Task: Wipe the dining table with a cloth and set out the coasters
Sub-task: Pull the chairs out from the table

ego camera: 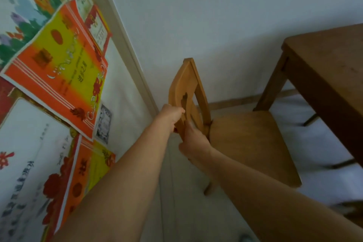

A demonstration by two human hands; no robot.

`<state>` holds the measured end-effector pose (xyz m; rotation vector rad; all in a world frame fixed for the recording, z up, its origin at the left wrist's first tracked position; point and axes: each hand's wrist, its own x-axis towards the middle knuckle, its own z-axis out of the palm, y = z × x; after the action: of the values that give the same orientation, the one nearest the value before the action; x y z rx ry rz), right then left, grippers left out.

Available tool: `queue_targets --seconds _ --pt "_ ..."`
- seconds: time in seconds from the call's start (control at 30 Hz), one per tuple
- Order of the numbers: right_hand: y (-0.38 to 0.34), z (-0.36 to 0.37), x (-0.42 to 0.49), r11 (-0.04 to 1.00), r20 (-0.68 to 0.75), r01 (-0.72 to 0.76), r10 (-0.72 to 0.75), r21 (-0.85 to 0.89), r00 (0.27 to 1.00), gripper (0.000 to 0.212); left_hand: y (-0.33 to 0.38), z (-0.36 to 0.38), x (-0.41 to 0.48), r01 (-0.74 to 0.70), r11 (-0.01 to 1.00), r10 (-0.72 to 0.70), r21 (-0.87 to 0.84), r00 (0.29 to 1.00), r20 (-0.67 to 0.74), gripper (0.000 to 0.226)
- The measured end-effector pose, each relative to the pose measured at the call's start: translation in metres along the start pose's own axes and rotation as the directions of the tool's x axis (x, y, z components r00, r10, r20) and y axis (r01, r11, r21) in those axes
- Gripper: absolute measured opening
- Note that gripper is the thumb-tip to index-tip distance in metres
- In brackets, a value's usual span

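By the white wall (216, 15), near the brown wooden dining table (330, 61), your left hand (170, 118) and right hand (193, 143) both clasp the backrest of the light-brown wooden chair (247, 143). It is probably rigid and fairly heavy.

A home dining corner: wooden table (330, 61), chair (251, 143), wall posters (59, 61).

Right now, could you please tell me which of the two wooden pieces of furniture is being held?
The chair: the left hand and right hand both hold its backrest. The table, beside it on the right, is untouched.
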<state>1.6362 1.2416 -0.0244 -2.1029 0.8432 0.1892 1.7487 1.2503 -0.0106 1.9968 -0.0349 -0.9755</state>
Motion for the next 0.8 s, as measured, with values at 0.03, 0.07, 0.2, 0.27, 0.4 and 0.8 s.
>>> queue_targets --seconds 0.03,0.07,0.2,0.27,0.4,0.8 --pt "0.001 0.000 0.001 1.000 -0.007 0.016 -0.016 0.012 1.000 0.060 -0.003 0.000 0.003 0.001 1.000 -0.001 -0.009 1.000 0.003 0.019" --pt "0.001 -0.001 -0.001 0.999 -0.005 0.022 -0.021 0.029 1.000 0.063 -0.006 0.001 0.006 0.001 1.000 -0.001 -0.020 1.000 0.010 0.024" --pt "0.012 -0.005 -0.010 0.999 0.012 0.012 -0.013 0.049 1.000 0.066 -0.015 0.007 0.008 0.046 0.996 -0.041 -0.077 0.997 0.062 0.036" --pt "0.022 -0.011 -0.019 0.999 0.034 0.027 -0.028 0.037 0.999 0.066 -0.019 0.013 0.007 0.121 0.986 -0.104 -0.118 0.985 0.136 0.028" --pt "0.051 -0.035 -0.039 1.000 0.082 0.018 -0.016 -0.025 0.996 0.074 -0.032 0.042 -0.003 0.145 0.980 -0.116 -0.137 0.972 0.203 0.007" --pt "0.150 -0.114 -0.080 0.982 -0.030 -0.031 0.026 -0.188 0.999 0.047 -0.030 0.165 -0.024 0.104 0.971 -0.032 -0.217 0.950 0.309 0.071"
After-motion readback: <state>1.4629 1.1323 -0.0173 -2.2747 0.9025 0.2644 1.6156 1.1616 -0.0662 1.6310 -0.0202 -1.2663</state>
